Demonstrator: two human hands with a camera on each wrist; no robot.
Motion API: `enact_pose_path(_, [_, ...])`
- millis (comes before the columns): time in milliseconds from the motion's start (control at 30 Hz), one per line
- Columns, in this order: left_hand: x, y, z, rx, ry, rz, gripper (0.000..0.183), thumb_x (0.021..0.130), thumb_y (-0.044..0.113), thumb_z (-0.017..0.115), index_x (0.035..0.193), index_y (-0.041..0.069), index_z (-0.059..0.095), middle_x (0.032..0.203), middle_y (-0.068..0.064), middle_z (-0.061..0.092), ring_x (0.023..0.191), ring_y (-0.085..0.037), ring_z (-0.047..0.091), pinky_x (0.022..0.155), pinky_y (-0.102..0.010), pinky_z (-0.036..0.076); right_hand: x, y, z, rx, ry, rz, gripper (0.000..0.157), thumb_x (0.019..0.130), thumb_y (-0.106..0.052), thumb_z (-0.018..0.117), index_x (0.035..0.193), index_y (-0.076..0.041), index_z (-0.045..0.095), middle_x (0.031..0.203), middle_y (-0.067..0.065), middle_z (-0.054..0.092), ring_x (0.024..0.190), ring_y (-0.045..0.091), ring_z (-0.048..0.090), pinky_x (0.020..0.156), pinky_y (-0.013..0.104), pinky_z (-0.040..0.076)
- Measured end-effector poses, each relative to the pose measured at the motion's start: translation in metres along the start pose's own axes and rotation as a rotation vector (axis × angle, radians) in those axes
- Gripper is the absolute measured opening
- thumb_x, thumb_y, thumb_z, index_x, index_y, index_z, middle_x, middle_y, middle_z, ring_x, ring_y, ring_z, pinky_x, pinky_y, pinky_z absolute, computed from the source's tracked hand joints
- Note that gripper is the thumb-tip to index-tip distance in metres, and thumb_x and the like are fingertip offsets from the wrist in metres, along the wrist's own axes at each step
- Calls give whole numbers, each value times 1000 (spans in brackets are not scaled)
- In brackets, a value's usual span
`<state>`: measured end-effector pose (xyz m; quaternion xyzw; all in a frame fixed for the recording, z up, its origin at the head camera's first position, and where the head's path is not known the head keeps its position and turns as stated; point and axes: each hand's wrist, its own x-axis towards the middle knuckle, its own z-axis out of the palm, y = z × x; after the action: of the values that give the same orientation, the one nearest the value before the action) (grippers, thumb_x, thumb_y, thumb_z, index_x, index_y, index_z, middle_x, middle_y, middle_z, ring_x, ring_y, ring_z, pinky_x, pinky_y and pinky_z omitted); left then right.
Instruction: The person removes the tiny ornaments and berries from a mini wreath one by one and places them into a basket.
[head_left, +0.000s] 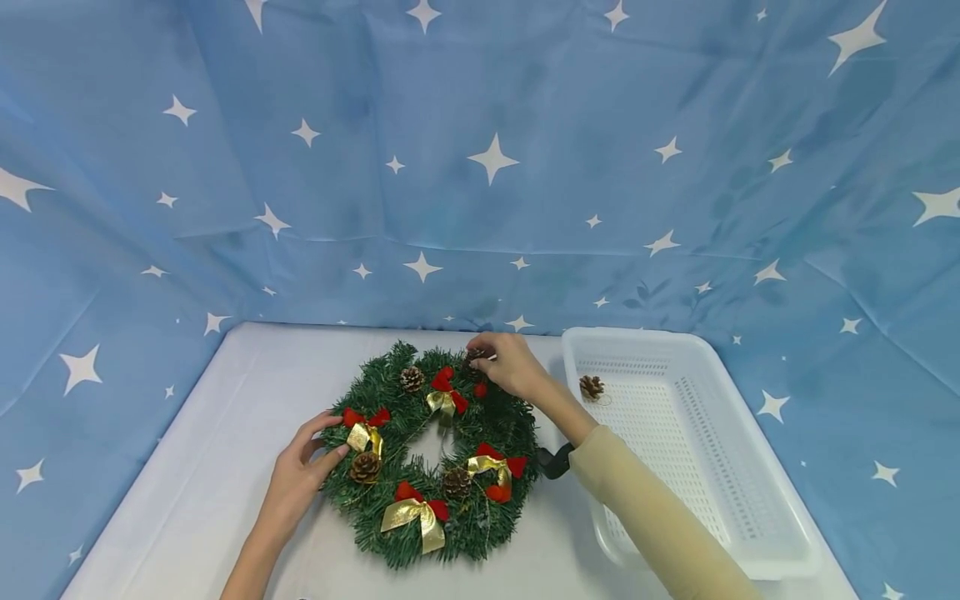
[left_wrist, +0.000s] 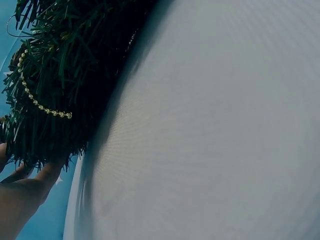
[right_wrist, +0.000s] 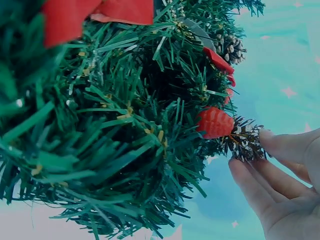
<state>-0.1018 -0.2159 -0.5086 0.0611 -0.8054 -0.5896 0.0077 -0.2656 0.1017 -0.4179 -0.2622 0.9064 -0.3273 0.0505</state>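
Note:
A round green wreath (head_left: 480,521) lies on the white table, trimmed with several red-and-gold bows (head_left: 412,517) and pine cones (head_left: 365,467). My left hand (head_left: 300,471) grips its left edge between thumb and fingers, beside a bow; in the left wrist view, fingers (left_wrist: 49,175) touch the green strands, and a string of gold beads (left_wrist: 37,103) shows above. At the upper right of the wreath, my right hand (head_left: 508,364) pinches a pine cone (right_wrist: 245,141) with white-tipped scales. That cone sits close against a red berry-like ornament (right_wrist: 216,123).
To the right stands a white plastic basket (head_left: 780,533) with a loose pine cone (head_left: 591,387) inside, near its left wall. A black strap-like thing (head_left: 555,461) is by my right sleeve. Blue cloth (head_left: 450,208) with white stars hangs behind the table (head_left: 187,475).

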Motion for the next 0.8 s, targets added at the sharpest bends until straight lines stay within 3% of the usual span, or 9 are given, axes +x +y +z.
enact_pose_path(567, [2, -2, -1, -8, 1, -6, 54, 101, 30, 69, 149, 14, 50, 169, -10, 27, 143, -42, 43, 118, -64, 33, -2, -3, -13, 29, 56, 21, 28, 99, -12, 70, 126, -5, 70, 120, 13, 75, 108, 29, 73, 84, 41, 63])
enact_pose_path(800, [1, -1, 0, 2, 2, -7, 54, 101, 30, 69, 149, 15, 50, 169, -9, 26, 142, -41, 44, 116, -63, 38, -4, 0, -19, 43, 89, 59, 29, 99, -16, 71, 126, -8, 71, 121, 11, 75, 108, 28, 73, 86, 43, 62])
